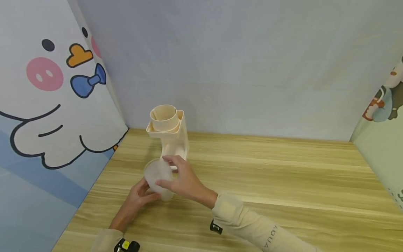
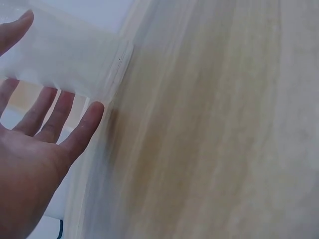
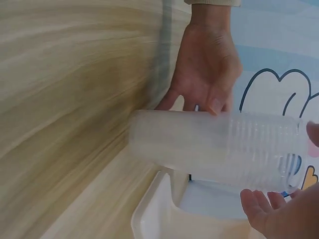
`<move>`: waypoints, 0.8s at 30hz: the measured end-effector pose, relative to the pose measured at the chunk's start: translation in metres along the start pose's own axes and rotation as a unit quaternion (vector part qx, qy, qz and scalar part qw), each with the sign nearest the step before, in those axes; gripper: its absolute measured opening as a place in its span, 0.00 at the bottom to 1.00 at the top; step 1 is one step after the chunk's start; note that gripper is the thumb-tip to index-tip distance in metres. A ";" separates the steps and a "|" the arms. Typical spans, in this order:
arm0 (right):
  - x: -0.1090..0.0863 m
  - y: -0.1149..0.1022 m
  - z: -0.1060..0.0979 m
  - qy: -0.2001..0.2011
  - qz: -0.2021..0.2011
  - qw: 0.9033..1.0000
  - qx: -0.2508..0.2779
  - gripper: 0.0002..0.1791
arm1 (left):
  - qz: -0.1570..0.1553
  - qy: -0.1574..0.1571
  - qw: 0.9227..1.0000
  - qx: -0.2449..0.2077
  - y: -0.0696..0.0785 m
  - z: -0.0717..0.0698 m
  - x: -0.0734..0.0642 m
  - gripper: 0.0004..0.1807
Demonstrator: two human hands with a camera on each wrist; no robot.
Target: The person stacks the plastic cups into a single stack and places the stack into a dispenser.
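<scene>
A stack of translucent plastic cups (image 1: 155,171) stands on the left part of the table, its ribbed rims uppermost. My left hand (image 1: 135,199) holds the lower part, thumb on one side and fingers spread along the other. Up at the rim, my right hand (image 1: 186,180) grips the stack between thumb and fingertips. The right wrist view shows the cups (image 3: 174,142) with the bottom end by the wood and the left hand (image 3: 207,69) behind them. Just beyond the cups is a cream plastic stand (image 1: 171,141) with a round tube (image 1: 165,122) on top.
The wood-grain table (image 1: 277,175) stretches to the right of the hands. A pale cloth wall (image 1: 239,66) rises at its back edge. On the left hangs a panel with a cartoon bird (image 1: 59,122); a printed panel (image 1: 384,140) also borders the right side.
</scene>
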State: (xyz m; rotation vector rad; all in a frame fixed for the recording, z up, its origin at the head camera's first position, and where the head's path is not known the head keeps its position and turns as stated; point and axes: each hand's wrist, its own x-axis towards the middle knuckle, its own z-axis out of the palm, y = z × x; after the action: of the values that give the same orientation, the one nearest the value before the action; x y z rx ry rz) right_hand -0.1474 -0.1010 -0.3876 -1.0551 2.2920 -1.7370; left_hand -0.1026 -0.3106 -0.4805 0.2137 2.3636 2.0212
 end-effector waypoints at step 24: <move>-0.018 0.017 0.008 0.045 -0.007 0.996 0.077 0.34 | 0.129 0.048 0.989 -0.058 0.033 0.000 -0.009 0.43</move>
State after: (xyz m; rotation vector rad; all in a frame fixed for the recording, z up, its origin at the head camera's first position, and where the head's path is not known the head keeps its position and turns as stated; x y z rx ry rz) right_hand -0.1379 -0.0952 -0.4114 -0.9851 2.1622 -1.9691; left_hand -0.0904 -0.3063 -0.4483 0.4509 2.3712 2.3247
